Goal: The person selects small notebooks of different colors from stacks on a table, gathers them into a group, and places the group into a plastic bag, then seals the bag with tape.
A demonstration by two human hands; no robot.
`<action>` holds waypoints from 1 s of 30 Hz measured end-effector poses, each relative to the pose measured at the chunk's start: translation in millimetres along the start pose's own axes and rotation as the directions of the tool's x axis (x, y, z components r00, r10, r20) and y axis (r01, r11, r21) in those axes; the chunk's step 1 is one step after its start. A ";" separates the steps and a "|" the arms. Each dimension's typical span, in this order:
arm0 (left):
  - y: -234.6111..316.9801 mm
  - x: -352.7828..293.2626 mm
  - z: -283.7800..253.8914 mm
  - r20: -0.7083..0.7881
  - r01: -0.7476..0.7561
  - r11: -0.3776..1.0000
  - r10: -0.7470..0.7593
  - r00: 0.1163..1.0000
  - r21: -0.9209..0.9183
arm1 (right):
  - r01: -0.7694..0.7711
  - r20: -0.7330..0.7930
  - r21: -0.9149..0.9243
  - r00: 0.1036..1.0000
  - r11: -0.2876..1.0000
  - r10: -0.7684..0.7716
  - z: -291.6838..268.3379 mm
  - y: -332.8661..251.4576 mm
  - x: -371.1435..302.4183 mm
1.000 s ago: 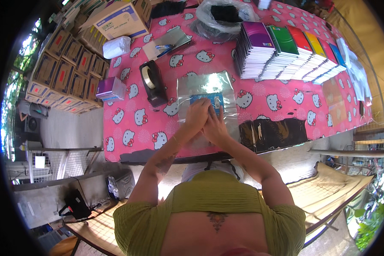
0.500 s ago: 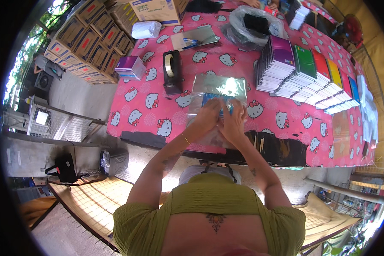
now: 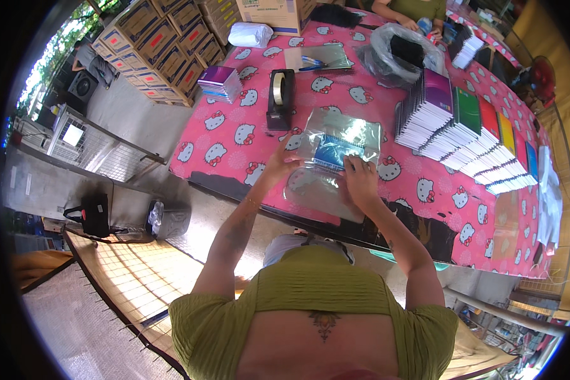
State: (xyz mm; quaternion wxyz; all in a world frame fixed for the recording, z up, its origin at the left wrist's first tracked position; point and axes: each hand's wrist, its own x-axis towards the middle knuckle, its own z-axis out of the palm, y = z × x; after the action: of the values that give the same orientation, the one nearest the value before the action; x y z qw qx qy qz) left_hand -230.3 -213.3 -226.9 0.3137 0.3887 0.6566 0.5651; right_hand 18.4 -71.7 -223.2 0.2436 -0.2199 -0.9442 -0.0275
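Note:
A blue spiral notebook [image 3: 337, 151] lies inside a clear plastic sleeve [image 3: 320, 190] in front of me, near the table's front edge. My right hand [image 3: 361, 180] rests on the sleeve and the notebook's lower right corner, its fingers laid over them. Just left of the sleeve, my left hand [image 3: 280, 161] is open and holds nothing, its fingers stretched up in the direction of a black tape dispenser [image 3: 280, 114]. A roll of tape sits in that dispenser, a short way beyond the fingertips.
Rows of spiral notebooks [image 3: 427, 120] in several colours stand at the right. A small purple stack [image 3: 220, 83] is at the left, and scissors [image 3: 311, 62] lie on clear sheets behind. Cartons [image 3: 149, 47] are piled beyond the table. Across it sits another person [image 3: 411, 12].
My left hand has left the notebook and moved left and outward, with its fingers opened. My right hand has slid to the notebook's lower right corner, uncovering its front. The view has shifted.

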 end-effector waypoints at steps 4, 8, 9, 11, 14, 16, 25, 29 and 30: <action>-11.3 31.5 -54.1 -0.241 -0.023 0.997 0.006 0.970 -0.068 | 0.004 0.013 -0.003 1.000 1.000 -0.004 -0.6 -4.1 3.8; 38.0 84.8 -65.0 -0.377 0.092 0.992 -0.051 0.925 0.091 | -0.018 0.008 0.022 1.000 1.000 0.018 1.4 -0.4 -1.1; 47.6 98.0 -67.4 -0.300 0.272 0.962 -0.266 0.916 -0.022 | -0.022 0.011 0.027 1.000 0.999 0.021 1.6 -0.8 -1.4; 42.9 107.2 -68.1 -0.211 0.330 0.936 -0.349 0.913 -0.123 | -0.028 -0.009 0.030 1.000 0.999 0.029 0.0 -1.1 -1.9; 15.2 103.8 -65.8 -0.248 0.084 0.954 -0.159 0.956 -0.289 | -0.031 -0.016 0.043 0.999 0.999 0.031 -4.4 -4.4 -0.8; -10.0 83.3 -65.4 -0.223 0.085 0.808 -0.260 0.940 -0.583 | -0.035 -0.025 0.048 0.999 0.998 0.037 -6.8 -5.6 0.0; 38.5 82.9 -47.2 -0.422 0.285 0.474 0.213 0.881 0.833 | -0.048 -0.002 0.106 0.999 0.993 0.049 -9.7 -2.2 -3.6; 38.3 72.6 -42.0 -0.416 0.134 0.991 -0.114 0.902 0.018 | -0.070 0.028 0.119 0.997 0.990 0.067 -9.9 -3.0 -3.7; 35.3 72.7 -40.9 -0.404 0.157 0.980 -0.194 0.894 -0.123 | -0.084 0.036 0.121 0.996 0.989 0.080 -9.2 -2.4 -4.2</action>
State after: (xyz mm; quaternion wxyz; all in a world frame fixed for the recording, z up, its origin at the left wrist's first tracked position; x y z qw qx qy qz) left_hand -296.1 -168.8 -183.3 0.2337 0.1853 0.7153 0.6319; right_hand 24.8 -77.0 -217.0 0.2427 -0.2437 -0.9380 0.0438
